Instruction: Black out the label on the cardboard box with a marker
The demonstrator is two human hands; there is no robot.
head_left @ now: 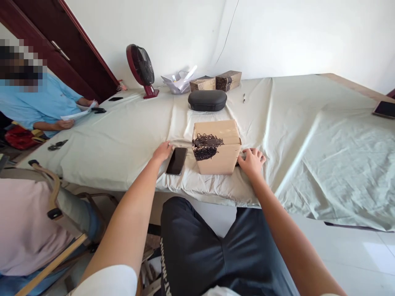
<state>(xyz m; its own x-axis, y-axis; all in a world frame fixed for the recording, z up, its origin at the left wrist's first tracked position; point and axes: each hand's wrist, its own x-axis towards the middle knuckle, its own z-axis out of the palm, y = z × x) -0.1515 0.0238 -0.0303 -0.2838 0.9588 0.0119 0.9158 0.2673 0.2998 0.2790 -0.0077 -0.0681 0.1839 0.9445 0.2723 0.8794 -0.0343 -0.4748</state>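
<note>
A cardboard box stands near the table's front edge, black scribble over its left side and tape. My right hand rests on the cloth just right of the box, fingers apart and a little bent, holding nothing I can see. A small dark thing shows between the thumb side of that hand and the box; what it is I cannot make out. To the left, my left hand lies on the cloth with its fingers loosely stretched out. Right beside it is a black smartphone, face up, between this hand and the box.
Behind the box sit a black zip case, two smaller cardboard boxes, a plastic bag and a red fan. A pen lies right of the case. At left, a person in blue holds papers. Another phone lies far right.
</note>
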